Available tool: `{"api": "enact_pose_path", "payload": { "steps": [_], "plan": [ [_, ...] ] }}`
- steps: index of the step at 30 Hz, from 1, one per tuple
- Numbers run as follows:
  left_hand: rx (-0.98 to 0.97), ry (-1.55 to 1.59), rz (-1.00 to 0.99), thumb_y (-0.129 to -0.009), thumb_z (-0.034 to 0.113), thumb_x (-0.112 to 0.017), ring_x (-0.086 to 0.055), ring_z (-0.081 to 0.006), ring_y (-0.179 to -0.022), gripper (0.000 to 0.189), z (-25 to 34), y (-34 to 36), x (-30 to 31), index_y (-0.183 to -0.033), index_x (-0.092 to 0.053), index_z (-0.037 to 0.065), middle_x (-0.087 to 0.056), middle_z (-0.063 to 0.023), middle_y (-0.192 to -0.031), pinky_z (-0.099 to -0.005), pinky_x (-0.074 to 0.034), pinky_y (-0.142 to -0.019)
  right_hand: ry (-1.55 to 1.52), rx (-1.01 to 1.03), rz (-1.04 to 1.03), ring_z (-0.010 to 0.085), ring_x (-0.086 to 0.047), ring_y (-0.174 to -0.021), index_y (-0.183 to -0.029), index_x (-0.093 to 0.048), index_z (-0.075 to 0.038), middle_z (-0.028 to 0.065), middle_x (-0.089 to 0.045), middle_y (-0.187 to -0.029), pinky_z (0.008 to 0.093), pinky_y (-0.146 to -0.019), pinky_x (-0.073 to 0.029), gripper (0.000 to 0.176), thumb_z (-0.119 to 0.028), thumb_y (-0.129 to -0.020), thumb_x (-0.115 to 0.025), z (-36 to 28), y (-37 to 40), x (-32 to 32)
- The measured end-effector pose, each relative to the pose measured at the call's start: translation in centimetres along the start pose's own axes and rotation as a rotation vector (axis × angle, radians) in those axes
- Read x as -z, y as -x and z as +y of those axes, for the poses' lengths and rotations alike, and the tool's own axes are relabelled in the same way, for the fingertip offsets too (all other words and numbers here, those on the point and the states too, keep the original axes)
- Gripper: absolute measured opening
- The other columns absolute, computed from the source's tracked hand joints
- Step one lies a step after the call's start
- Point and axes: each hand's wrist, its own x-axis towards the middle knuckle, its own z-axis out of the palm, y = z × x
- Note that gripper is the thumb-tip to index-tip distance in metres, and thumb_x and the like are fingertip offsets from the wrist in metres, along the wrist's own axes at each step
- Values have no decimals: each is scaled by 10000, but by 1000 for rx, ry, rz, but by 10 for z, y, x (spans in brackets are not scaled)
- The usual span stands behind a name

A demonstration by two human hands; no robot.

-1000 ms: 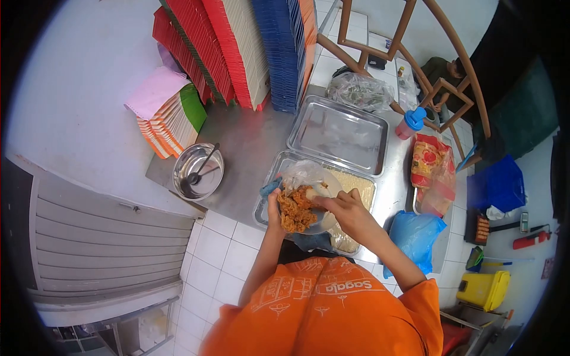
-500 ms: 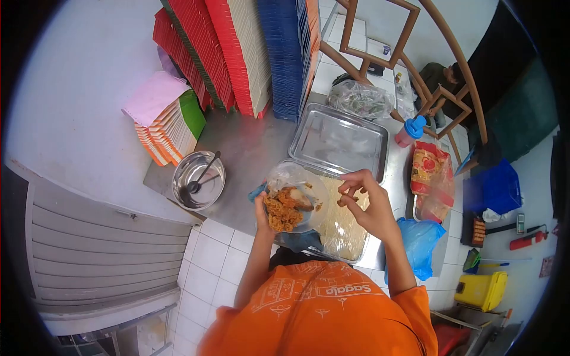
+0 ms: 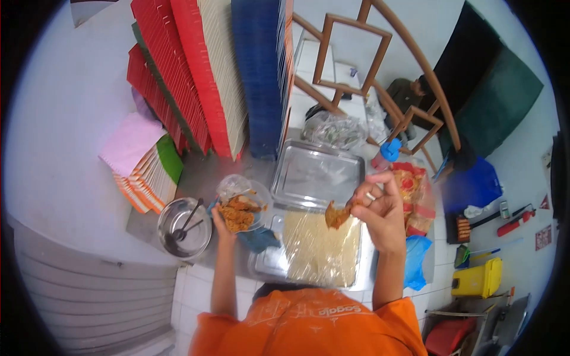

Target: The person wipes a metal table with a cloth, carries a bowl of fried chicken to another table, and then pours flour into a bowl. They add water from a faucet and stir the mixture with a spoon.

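While the left hand (image 3: 222, 227) holds the clear container (image 3: 259, 197) of fried food (image 3: 237, 221) by its left edge, keep it level. Further right, over the wrapped tray (image 3: 320, 246), the right hand (image 3: 386, 222) pinches a browned piece (image 3: 336, 216) between its fingers (image 3: 366, 217); grip lightly to limit crumbling. The container's underside and the piece's gripped end are hidden.

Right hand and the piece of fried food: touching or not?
Touching. The head view shows the right hand pinching one end of the piece of fried food, the rest sticking out to the left in the picture.
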Motion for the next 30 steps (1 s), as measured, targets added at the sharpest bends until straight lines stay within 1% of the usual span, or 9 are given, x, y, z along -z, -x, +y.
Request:
{"api": "enact_pose_path", "payload": {
  "steps": [5,9,11,13,19,22,24,27,30],
  "plan": [
    [93,16,-110,-906,531,-402,-549,-289,-1152,591,-14,-47,25,-1297,-503,100,-564,-97,-1263,-439,-449,-975,-368,157,-187,246,-602,-772,-1208,-397,-71,128,-558,-866,399,-703,-470,627,160,-702,-689,-27,-12,-46],
    [67,-31,-364,-902,628,-321,-524,-310,-1179,698,-16,-82,46,-1326,-483,99,-522,-95,-1319,-459,-442,-982,-609,254,-300,259,-604,-768,-1219,-388,-75,144,-555,-837,370,-722,-460,661,142,-691,-720,-54,-14,-92],
    [72,-43,-165,-895,644,-307,-492,-311,-1218,727,-19,-95,49,-1355,-450,99,-486,-108,-1353,-465,-430,-998,-640,58,-336,276,-603,-796,-1230,-383,-76,173,-574,-845,348,-738,-444,644,33,-719,-759,-60,-11,-106],
    [14,42,-447,-924,552,-387,-477,-296,-1230,655,-16,-96,46,-1372,-426,76,-478,-120,-1355,-436,-402,-1024,-718,139,-438,290,-596,-774,-1239,-363,-90,175,-571,-844,375,-698,-425,653,56,-714,-724,-49,-16,-119],
    [8,19,-239,-931,508,-401,-487,-297,-1216,628,-15,-115,28,-1370,-422,60,-480,-134,-1349,-426,-404,-1019,-911,46,-423,224,-590,-704,-1240,-379,-54,183,-582,-857,313,-650,-474,731,165,-652,-753,-51,-25,-155],
    [-33,12,-179,-935,487,-408,-493,-297,-1209,615,-16,-126,26,-1369,-420,52,-481,-141,-1346,-420,-405,-1017,-690,-270,-379,216,-577,-698,-1262,-361,-49,157,-607,-783,326,-675,-459,748,134,-659,-764,-56,-25,-151],
    [-71,6,-144,-938,472,-413,-496,-297,-1205,606,-17,-135,23,-1368,-419,46,-482,-146,-1344,-417,-406,-1015,-890,-401,-457,306,-598,-830,-1273,-367,-76,202,-587,-869,357,-749,-431,611,-87,-774,-719,-33,-29,-146],
    [-170,-16,-48,-941,451,-420,-501,-298,-1198,593,-22,-145,24,-1367,-417,38,-483,-153,-1342,-412,-407,-1012,-680,98,-753,214,-569,-706,-1300,-334,-48,130,-627,-731,329,-705,-440,803,73,-658,-800,-18,-59,-162],
    [-372,-110,152,-945,429,-427,-507,-298,-1191,580,-31,-153,26,-1366,-415,30,-484,-160,-1339,-407,-408,-1010,-627,-75,-575,227,-574,-735,-1338,-303,-51,115,-646,-721,336,-746,-427,879,-10,-647,-845,-26,-51,-164]
  ]
}}
